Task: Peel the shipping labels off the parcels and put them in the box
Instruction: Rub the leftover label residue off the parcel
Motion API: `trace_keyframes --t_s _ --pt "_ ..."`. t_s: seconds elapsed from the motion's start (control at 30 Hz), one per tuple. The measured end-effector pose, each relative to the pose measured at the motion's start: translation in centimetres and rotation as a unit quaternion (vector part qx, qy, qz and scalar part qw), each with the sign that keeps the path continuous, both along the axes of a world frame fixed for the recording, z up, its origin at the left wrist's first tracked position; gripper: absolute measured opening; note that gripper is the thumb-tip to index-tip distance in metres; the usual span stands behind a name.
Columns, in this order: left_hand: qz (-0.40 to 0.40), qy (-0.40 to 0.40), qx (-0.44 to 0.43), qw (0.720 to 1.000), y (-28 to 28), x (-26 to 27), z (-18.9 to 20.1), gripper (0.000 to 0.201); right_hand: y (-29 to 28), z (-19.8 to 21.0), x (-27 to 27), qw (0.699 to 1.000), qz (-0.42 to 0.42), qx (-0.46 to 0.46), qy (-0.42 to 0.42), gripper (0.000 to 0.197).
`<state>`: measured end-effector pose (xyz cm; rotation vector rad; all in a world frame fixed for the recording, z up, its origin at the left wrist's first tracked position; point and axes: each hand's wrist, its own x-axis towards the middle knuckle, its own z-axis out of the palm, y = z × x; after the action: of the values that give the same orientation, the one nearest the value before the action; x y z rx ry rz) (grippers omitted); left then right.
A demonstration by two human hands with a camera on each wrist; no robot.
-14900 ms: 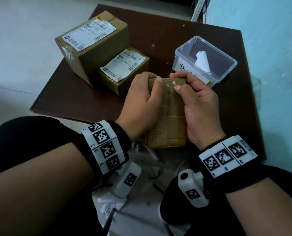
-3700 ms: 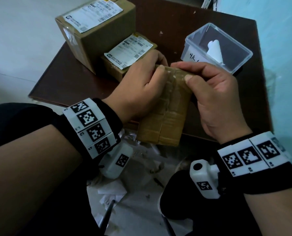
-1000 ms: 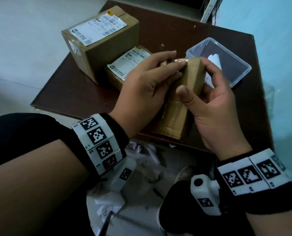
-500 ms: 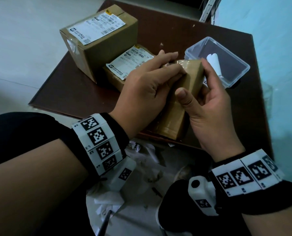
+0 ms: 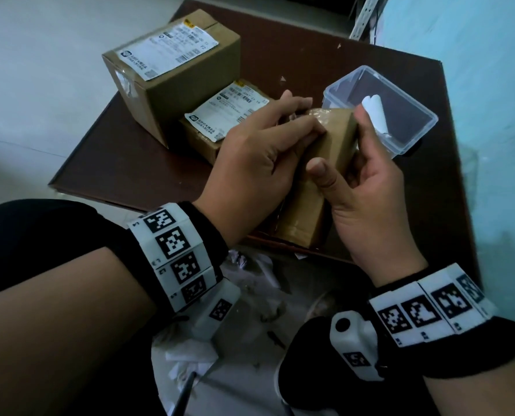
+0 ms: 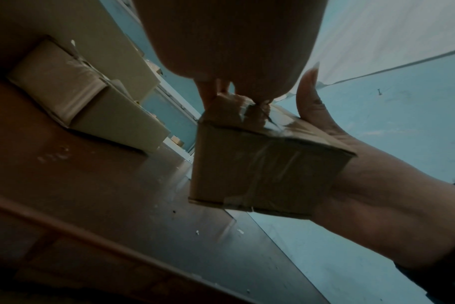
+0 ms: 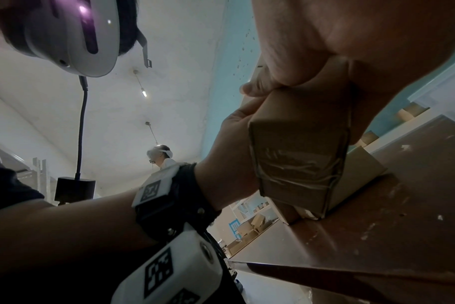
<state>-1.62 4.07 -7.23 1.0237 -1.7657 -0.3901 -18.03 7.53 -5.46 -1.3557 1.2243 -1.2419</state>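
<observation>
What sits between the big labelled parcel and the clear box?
In the head view, the smaller labelled parcel lies right beside the big parcel; then come the left hand and the held parcel, overlapping the clear box.

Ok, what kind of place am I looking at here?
Probably a plain stockroom or parcel-handling workroom. Labelled cardboard parcels sit on a low brown table, more cartons lie by white shelving in the background, and another headset-wearing person works beneath a bare ceiling bulb.
</observation>
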Motion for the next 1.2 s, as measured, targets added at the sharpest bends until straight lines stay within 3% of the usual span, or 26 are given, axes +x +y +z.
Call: trace_keyframes --t_s 0.5,0.77,0.9,1.0,1.2 --pt "-0.016 -0.007 -0.012 1.0 -0.2 0.1 0.2 0.021 -0.1 -0.2 -0.2 1.0 0.0 0.007 -0.003 0.114" --pt "-0.044 0.001 0.023 0.999 -0.2 0.1 0.5 0.02 0.0 0.3 0.0 1.0 -0.001 0.014 -0.007 0.113" --pt "-0.041 0.1 0.085 0.991 0.4 0.0 1.2 0.017 0.1 0.6 -0.2 1.0 0.006 0.013 -0.004 0.124" --pt "-0.01 0.185 0.104 0.977 0.7 -0.2 2.0 0.036 0.3 1.1 0.2 1.0 0.015 -0.011 0.001 0.117" --pt "0.032 0.218 0.195 0.956 0.6 -0.2 2.4 0.06 0.8 1.4 0.9 0.999 0.006 0.001 -0.042 0.102"
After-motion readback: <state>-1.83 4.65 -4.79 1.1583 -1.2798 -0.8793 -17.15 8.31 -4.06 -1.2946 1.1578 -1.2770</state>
